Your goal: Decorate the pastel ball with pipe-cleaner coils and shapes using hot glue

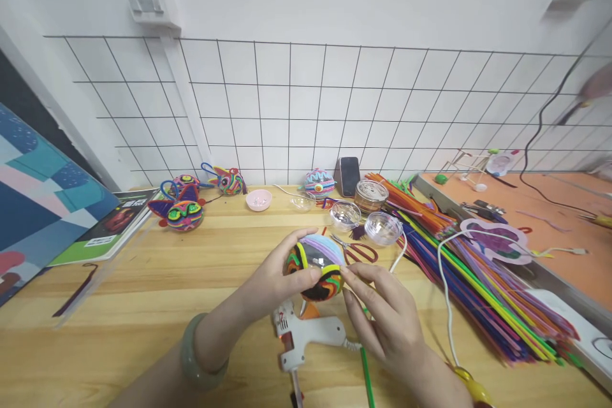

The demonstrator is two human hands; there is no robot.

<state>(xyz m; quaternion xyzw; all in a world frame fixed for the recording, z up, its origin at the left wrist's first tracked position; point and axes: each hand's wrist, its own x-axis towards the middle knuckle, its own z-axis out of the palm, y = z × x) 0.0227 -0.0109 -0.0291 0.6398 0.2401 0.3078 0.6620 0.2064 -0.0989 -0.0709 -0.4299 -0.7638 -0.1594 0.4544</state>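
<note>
The left hand (pixel 275 271) is clamped on a part-clear, colourfully covered ball (pixel 321 254), held over the table (pixel 215 344); the right hand (pixel 389 309) has its fingertips at the ball's right edge, and whether they pinch its yellow strip (pixel 332 268) I cannot tell. Below lies a white glue gun (pixel 318 331). Beyond the ball are red-handled scissors (pixel 361 251), then clear half-shells (pixel 383 228), and farther back a phone (pixel 350 176) stands upright by the wall grid (pixel 291 102)
</note>
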